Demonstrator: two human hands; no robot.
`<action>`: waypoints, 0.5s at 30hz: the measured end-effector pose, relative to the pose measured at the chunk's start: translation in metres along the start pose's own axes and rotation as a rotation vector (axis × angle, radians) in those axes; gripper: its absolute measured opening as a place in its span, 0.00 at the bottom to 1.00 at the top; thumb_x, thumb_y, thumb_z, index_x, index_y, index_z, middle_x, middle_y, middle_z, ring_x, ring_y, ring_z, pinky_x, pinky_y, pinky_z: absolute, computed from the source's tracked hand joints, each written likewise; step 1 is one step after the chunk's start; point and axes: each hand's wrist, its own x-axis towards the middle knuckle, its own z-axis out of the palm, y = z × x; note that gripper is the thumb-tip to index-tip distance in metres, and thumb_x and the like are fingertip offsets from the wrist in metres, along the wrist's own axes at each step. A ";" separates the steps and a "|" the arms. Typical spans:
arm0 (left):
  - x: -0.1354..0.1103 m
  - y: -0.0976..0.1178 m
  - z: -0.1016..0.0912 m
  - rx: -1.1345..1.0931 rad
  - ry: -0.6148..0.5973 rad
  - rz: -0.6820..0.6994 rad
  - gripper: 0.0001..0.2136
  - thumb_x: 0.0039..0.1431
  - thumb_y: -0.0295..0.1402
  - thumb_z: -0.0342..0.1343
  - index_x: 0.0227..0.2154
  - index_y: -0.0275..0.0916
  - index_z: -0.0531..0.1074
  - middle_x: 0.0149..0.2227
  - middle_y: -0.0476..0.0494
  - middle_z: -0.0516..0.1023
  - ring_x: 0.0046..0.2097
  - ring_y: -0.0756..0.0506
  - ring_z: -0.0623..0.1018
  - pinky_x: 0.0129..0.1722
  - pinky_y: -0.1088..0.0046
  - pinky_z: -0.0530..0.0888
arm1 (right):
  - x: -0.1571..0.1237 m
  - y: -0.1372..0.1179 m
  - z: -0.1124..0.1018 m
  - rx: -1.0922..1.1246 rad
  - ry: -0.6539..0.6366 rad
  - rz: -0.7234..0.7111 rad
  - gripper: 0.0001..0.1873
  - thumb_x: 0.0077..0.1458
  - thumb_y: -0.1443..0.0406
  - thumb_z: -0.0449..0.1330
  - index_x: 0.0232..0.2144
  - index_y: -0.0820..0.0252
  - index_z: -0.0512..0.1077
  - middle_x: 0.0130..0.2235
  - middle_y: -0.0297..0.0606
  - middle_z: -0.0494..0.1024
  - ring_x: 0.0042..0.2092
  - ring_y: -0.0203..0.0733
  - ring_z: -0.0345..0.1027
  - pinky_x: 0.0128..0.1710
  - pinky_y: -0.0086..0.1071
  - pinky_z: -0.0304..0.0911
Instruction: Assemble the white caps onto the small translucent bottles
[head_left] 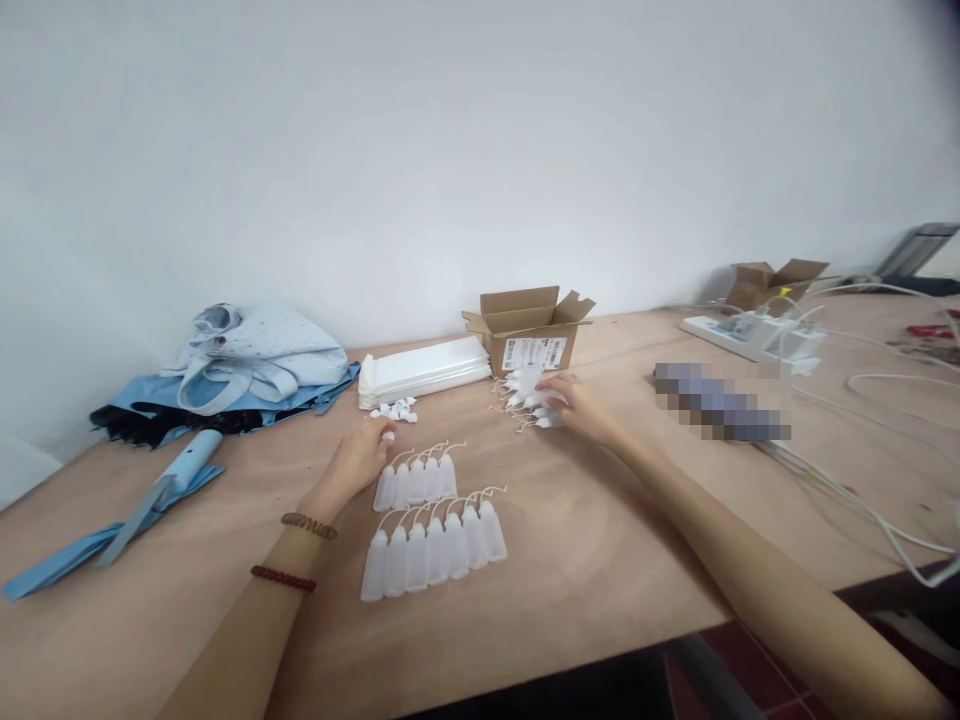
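Observation:
My left hand (361,455) is closed, with a small white piece at its fingertips, just in front of a little heap of small white pieces (396,409). To its right, two rows of translucent squeeze bottles with thin bent spouts lie on the table, the back row (416,483) shorter than the front row (435,553). Farther right, my right hand (574,405) has its fingers closed at the edge of a loose pile of similar squeeze bottles (523,388). Its grip is partly hidden, but a bottle appears to be between the fingers.
Behind the pile stands an opened cardboard box (532,345), beside a stack of flat white packs (427,368). A pale bag (262,350) and a blue umbrella (191,460) lie left. A power strip (757,335) and cables occupy the right, near a blurred-out object (720,402).

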 end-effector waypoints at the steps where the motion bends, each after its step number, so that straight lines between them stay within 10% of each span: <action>1: 0.000 0.000 0.000 0.001 0.007 -0.008 0.12 0.56 0.29 0.47 0.40 0.36 0.72 0.36 0.39 0.78 0.38 0.40 0.77 0.38 0.66 0.71 | 0.000 0.000 -0.001 -0.006 0.013 0.001 0.13 0.51 0.74 0.52 0.38 0.64 0.73 0.43 0.49 0.74 0.49 0.51 0.65 0.50 0.43 0.59; 8: -0.001 0.014 -0.009 -0.024 0.073 0.001 0.11 0.56 0.33 0.49 0.36 0.33 0.73 0.39 0.34 0.77 0.42 0.38 0.75 0.41 0.62 0.70 | -0.004 -0.044 -0.017 0.093 0.131 -0.029 0.07 0.54 0.69 0.51 0.32 0.61 0.70 0.36 0.44 0.73 0.42 0.46 0.66 0.44 0.39 0.60; 15: -0.012 0.050 -0.015 -0.157 0.145 0.164 0.09 0.57 0.33 0.51 0.37 0.35 0.72 0.39 0.37 0.77 0.43 0.40 0.74 0.43 0.63 0.70 | -0.030 -0.119 -0.019 0.384 -0.554 -0.096 0.06 0.49 0.71 0.52 0.23 0.61 0.68 0.21 0.29 0.66 0.23 0.31 0.57 0.23 0.25 0.50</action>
